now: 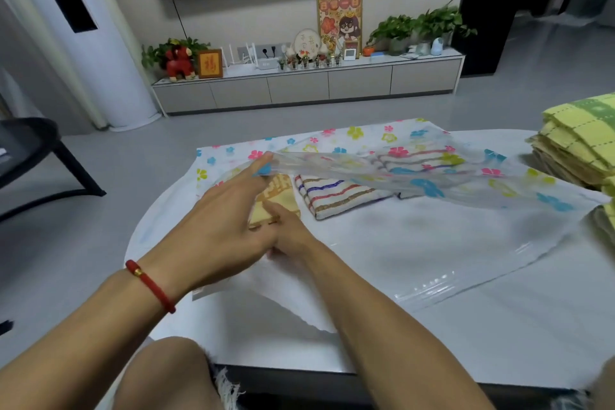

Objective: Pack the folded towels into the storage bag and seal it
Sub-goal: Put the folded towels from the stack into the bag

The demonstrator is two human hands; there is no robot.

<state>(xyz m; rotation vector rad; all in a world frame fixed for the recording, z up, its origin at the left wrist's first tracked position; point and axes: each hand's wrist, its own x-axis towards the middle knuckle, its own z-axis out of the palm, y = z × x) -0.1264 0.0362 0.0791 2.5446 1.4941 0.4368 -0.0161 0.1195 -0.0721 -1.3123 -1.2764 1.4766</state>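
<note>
Storage bag open on tabletop; two folded towels lying in its mouth.

Left hand point(226, 210) lifts the thin, clear, flower-printed upper sheet of the storage bag point(416, 176), pinching its edge. Right hand point(289, 233), largely hidden beneath the left, rests on the yellow terry towel point(283, 196); its grasp cannot be determined. Striped towel point(336, 196) lies beside it. Stacked yellow-green towels point(579, 143) sit at the right of the white tabletop point(499, 326).
</note>
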